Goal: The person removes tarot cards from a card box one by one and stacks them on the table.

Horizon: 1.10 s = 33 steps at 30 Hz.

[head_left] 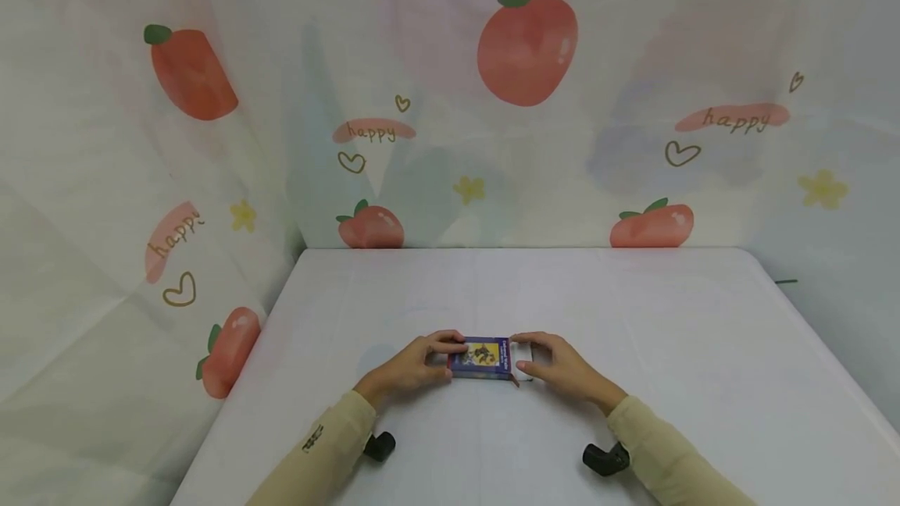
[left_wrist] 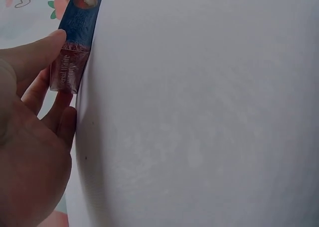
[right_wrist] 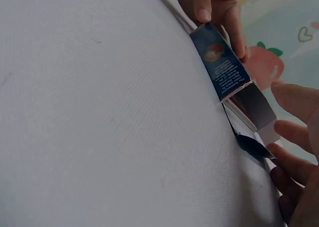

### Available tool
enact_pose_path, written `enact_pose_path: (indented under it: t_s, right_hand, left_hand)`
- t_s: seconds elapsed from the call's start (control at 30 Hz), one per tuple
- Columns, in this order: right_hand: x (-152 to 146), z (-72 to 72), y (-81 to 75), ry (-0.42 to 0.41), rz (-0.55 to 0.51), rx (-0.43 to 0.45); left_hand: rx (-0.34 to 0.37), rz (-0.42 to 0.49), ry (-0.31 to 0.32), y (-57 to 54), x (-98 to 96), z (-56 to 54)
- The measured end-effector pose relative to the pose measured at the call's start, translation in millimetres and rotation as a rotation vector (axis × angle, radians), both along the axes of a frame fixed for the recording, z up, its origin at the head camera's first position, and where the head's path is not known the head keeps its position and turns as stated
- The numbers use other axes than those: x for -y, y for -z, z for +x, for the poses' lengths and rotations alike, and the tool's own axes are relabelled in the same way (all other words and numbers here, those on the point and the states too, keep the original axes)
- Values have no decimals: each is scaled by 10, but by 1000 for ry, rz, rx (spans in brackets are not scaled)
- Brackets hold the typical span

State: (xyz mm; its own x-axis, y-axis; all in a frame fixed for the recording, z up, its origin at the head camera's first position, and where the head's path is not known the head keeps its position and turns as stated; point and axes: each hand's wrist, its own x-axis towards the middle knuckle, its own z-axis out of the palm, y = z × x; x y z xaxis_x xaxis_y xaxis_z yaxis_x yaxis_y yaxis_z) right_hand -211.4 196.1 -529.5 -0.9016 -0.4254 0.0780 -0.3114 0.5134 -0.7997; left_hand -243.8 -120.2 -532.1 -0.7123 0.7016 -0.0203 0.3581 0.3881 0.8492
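Observation:
A small blue card box (head_left: 480,367) with a yellow picture lies on the white table, its open end toward the right. My left hand (head_left: 415,365) grips its left end, thumb on the near side and fingers over the top and far side. At the opposite end my right hand (head_left: 568,369) holds the opened white flap (head_left: 521,354) between thumb and fingers. In the right wrist view, a dark side flap (right_wrist: 251,146) hangs out near the right fingertips, and the box's inside shows partly. The left wrist view shows the box's red end (left_wrist: 70,70) with "Waite" lettering.
The white table (head_left: 633,311) stretches around both hands. Behind it and on the left hangs a pale curtain (head_left: 436,37) printed with peaches and "happy". Black wrist devices (head_left: 380,447) sit under both sleeves, close over the table.

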Motion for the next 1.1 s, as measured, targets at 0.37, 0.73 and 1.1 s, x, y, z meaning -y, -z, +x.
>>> enact_pose_path:
  t_s: [0.37,0.73,1.1]
  right_hand:
    - [-39,-42,16,-49,-33,-12]
    - [-44,-34,50,-60,-28,1]
    - [-4,-55,78,-9,9,-12]
  left_hand:
    - [-37,-44,-1,-22,-19,-16]
    - [-24,-26,-8,-21,-14,24]
    - [-31,-28,0,-37,-15,25]
